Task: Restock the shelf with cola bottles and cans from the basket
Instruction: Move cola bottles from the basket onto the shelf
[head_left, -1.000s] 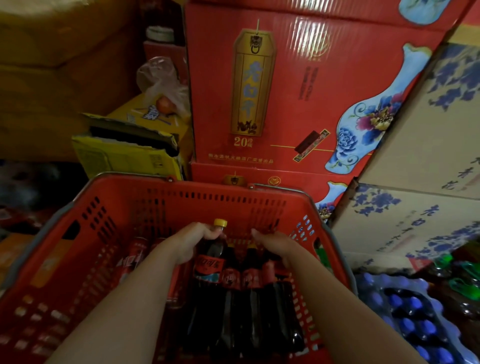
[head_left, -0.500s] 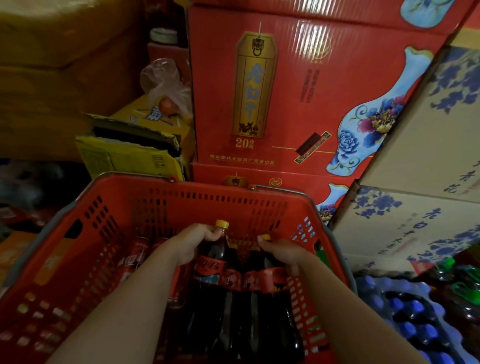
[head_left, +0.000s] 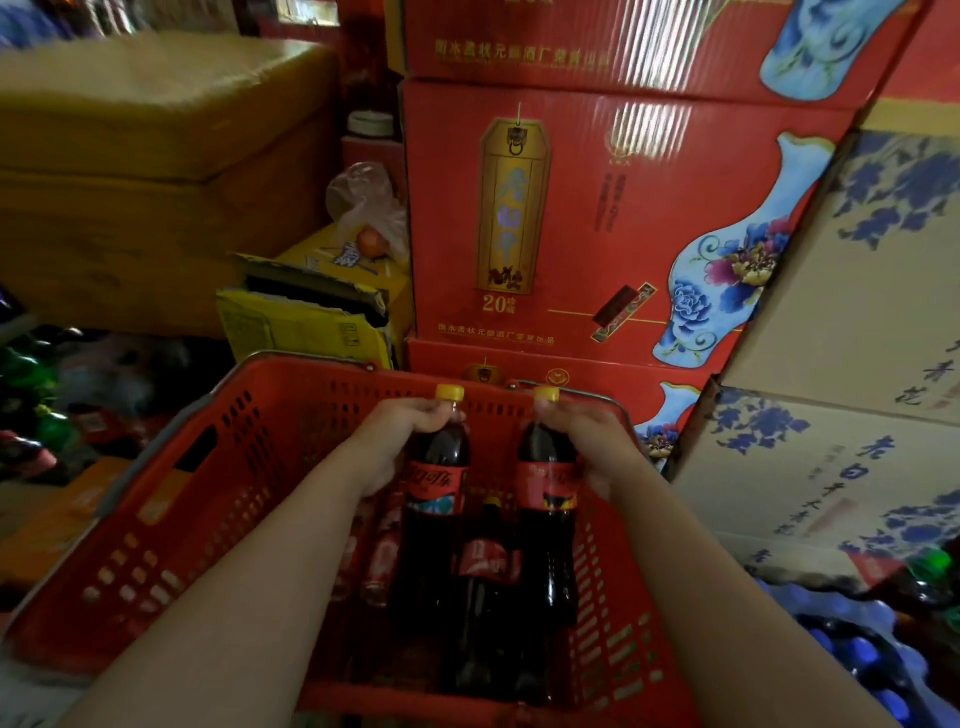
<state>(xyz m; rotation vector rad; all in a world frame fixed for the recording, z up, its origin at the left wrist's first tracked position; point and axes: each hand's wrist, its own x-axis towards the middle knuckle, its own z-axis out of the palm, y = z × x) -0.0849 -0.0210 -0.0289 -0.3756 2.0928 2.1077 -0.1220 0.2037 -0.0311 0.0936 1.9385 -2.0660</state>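
My left hand (head_left: 400, 441) and right hand (head_left: 592, 441) each grip a cola bottle; red basket (head_left: 171, 499) at six o'clock.

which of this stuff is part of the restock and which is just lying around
Job: basket; left bottle held by left hand; right bottle held by right hand; third bottle between them; cans low in the basket.

Lying about: red cartons; yellow box; plastic bag; flowered cartons; blue-capped bottles.
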